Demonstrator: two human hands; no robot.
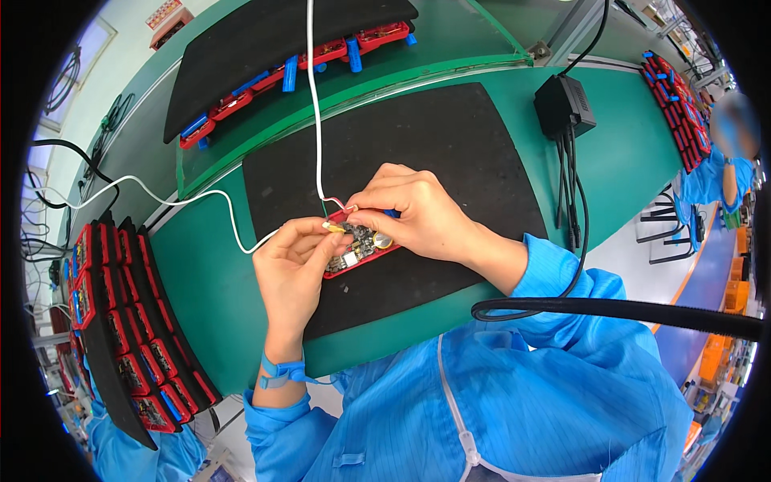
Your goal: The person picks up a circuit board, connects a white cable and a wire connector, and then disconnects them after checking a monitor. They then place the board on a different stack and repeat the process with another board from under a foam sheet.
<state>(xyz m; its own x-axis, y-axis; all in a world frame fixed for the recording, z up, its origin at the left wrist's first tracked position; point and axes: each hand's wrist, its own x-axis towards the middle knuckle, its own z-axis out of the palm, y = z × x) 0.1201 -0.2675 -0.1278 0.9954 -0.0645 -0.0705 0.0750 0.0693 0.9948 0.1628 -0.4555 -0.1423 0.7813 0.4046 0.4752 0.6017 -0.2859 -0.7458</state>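
A circuit board [365, 243] with a round coin cell lies in a shallow red tray [341, 271] on a black mat. From above, a white cable [316, 104] hangs down and splits into thin coloured wires just over the board. My left hand [295, 269] pinches a small yellow-and-white connector [332, 228] above the tray's left side. My right hand [422, 213] is closed over the far right side, its thumb and forefinger at the thin red and white wires [336, 202]. The exact contact at its fingertips is partly hidden.
The black mat [450, 128] covers part of the green bench [618, 145]. A black power box [564, 104] with hanging cords stands at right. Stacked red trays [132, 321] stand at left; more red trays [325, 52] line the back shelf. A black cord [610, 309] crosses near my right arm.
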